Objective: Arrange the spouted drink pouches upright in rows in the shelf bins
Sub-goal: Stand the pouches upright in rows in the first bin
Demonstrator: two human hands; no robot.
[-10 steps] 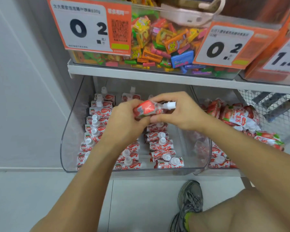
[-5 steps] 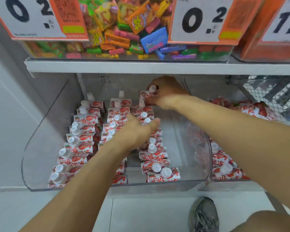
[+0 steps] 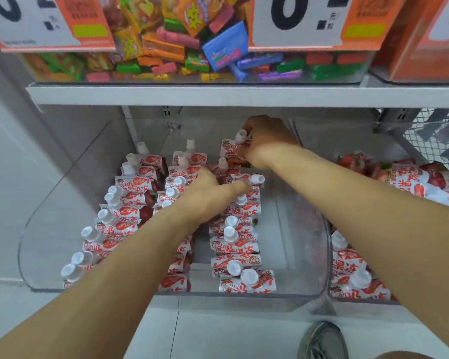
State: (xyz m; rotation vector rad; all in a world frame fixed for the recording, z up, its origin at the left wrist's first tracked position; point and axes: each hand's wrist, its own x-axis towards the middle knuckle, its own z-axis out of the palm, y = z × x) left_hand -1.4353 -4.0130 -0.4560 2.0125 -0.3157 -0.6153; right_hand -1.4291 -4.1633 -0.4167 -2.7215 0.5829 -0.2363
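Red-and-white spouted drink pouches with white caps stand in three rows inside a clear plastic bin (image 3: 44, 229) on the lower shelf. My right hand (image 3: 266, 141) reaches to the back of the right row and grips a pouch (image 3: 231, 147) there, spout up. My left hand (image 3: 213, 189) rests in the middle of that right row, fingers curled against a pouch (image 3: 252, 181) whose cap points right. The left row (image 3: 114, 211) and the middle row (image 3: 178, 182) stand upright; my left forearm hides the front of the middle row.
A second clear bin (image 3: 353, 278) to the right holds loose pouches in a heap. Above, a shelf edge (image 3: 218, 94) carries a bin of mixed candies with orange price signs. A wire basket (image 3: 430, 136) sits at the far right. My shoe (image 3: 324, 340) is on the floor below.
A second ago both hands held one pouch in front of the bin. My right hand has since carried it to the back of the right row; my left hand dropped into that row.
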